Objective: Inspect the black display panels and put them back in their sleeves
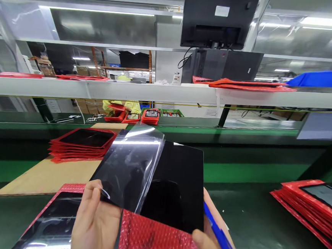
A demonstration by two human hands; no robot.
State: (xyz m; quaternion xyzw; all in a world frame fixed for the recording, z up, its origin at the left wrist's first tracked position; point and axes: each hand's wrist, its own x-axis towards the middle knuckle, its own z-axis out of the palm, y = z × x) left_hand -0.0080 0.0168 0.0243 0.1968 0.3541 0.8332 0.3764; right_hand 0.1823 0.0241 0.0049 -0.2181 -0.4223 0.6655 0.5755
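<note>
My left hand (pixel 97 219) pinches the lower corner of a clear protective film (pixel 131 164). The film is half lifted off a glossy black screen panel (pixel 178 183), folding back over the panel's left part. My right hand (pixel 213 235) grips the panel's lower right edge, thumb in front. A long blue pen-like tool (pixel 221 238) lies along that same hand; its exact kind is unclear. Under the panel is a red bubble-wrap pouch (pixel 157 239). Left of my left hand, another film-covered black panel (pixel 55 219) lies on red bubble wrap.
A stack of red pouches with dark panels (pixel 81 144) sits on a tan board (pixel 44 176) at left. Another stack of red pouches (pixel 311 212) is at right. A white shelf (pixel 157 94) crosses ahead, carrying a monitor (pixel 217 21). Beyond it, a person in yellow (pixel 133 106) handles red pouches.
</note>
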